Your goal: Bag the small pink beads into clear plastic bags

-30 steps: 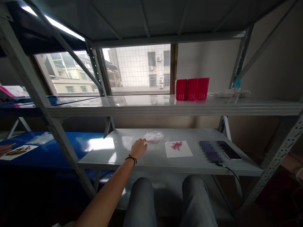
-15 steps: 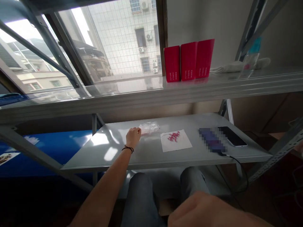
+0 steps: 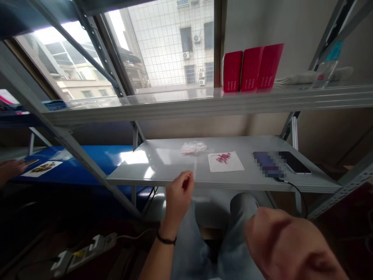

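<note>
My left hand (image 3: 177, 198) is lifted in front of the grey shelf (image 3: 163, 171), with thumb and fingers pinched on a thin clear plastic bag (image 3: 194, 169) that is hard to make out. A small heap of clear bags (image 3: 194, 147) lies on the shelf behind it. To the right of the heap, a white paper sheet (image 3: 230, 166) carries a cluster of small pink pieces (image 3: 223, 157). My right hand (image 3: 288, 245) is very close to the camera at the lower right, blurred, with its fingers hidden.
A dark phone (image 3: 294, 162) and a cabled dark device (image 3: 268, 164) lie at the shelf's right. Three red boxes (image 3: 252, 67) stand on the upper shelf. Another person's hand (image 3: 10, 169) rests by a blue table (image 3: 87, 159). A power strip (image 3: 84, 251) lies on the floor.
My left hand has left the heap of bags and pulled back toward me, now pinched and raised. My right hand has risen further into view. The view has tilted down.
</note>
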Available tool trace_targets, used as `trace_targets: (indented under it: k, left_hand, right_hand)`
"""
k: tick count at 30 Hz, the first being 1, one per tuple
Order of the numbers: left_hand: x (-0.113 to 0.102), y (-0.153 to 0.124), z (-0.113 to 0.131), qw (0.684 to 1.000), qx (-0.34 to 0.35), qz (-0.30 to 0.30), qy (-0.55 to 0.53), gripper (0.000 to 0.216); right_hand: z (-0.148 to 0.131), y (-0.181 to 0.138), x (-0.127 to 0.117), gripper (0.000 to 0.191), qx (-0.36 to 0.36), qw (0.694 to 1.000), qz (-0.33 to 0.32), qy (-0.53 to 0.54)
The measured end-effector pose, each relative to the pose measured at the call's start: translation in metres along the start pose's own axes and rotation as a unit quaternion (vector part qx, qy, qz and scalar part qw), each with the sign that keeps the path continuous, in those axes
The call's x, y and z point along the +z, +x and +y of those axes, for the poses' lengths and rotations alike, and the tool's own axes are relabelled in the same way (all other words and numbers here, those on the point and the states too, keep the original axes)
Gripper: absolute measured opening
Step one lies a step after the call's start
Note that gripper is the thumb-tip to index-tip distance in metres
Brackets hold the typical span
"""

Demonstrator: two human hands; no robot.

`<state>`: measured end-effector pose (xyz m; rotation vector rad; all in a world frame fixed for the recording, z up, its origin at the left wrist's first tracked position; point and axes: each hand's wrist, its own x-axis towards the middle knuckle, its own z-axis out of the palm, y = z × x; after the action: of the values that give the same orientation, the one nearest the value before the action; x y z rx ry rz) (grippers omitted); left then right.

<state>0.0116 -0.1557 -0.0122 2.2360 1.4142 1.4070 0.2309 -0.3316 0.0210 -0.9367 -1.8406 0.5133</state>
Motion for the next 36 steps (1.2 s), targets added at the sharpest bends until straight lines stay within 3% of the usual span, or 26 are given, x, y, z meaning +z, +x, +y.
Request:
trace_targets:
  k: [2, 5, 9, 15, 18, 21, 22, 25, 28, 32, 36]
  left_hand:
    - [-0.013, -0.049, 0.022, 0.999, 0.008, -0.039, -0.021, 0.018]
    - [-0.026, -0.106, 0.043, 0.994, 0.021, -0.104, -0.021, 0.019]
    - [-0.032, -0.139, 0.046, 0.986, 0.006, -0.168, -0.010, 0.025]
    - [-0.018, -0.147, 0.035, 0.973, -0.044, -0.218, -0.060, 0.041]
    - [-0.019, -0.149, 0.033, 0.963, -0.089, -0.218, -0.128, 0.037]
    - [-0.031, -0.144, 0.026, 0.946, -0.090, -0.256, -0.176, 0.031]
    - [-0.036, -0.142, 0.022, 0.940, -0.081, -0.283, -0.175, 0.037]
    - [-0.047, -0.131, 0.009, 0.906, -0.070, -0.383, -0.167, 0.082]
    - [-0.048, -0.124, 0.004, 0.872, -0.087, -0.446, -0.182, 0.087]
    - [-0.042, -0.125, 0.005, 0.862, -0.120, -0.460, -0.177, 0.089]
    - [-0.035, -0.134, -0.002, 0.872, -0.127, -0.437, -0.182, 0.084]
  right_hand:
    - [-0.009, 0.000, 0.012, 0.040, 0.004, 1.000, -0.002, -0.030]
    - [-0.005, -0.014, 0.034, 0.064, -0.033, 0.986, -0.063, -0.154]
    - [0.021, -0.040, 0.062, 0.061, -0.047, 0.971, -0.112, -0.206]
    - [0.051, -0.058, 0.098, 0.064, -0.020, 0.958, -0.091, -0.273]
    - [0.053, -0.062, 0.106, 0.064, 0.014, 0.950, -0.089, -0.300]
    - [0.050, -0.063, 0.101, 0.065, 0.027, 0.945, -0.115, -0.305]
    - [0.048, -0.062, 0.096, 0.066, 0.027, 0.944, -0.131, -0.301]
    - [0.042, -0.057, 0.081, 0.069, 0.021, 0.939, -0.197, -0.282]
    - [0.038, -0.050, 0.069, 0.068, 0.018, 0.935, -0.254, -0.246]
    - [0.036, -0.043, 0.064, 0.068, 0.024, 0.941, -0.262, -0.214]
    - [0.031, -0.039, 0.059, 0.071, 0.035, 0.944, -0.260, -0.199]
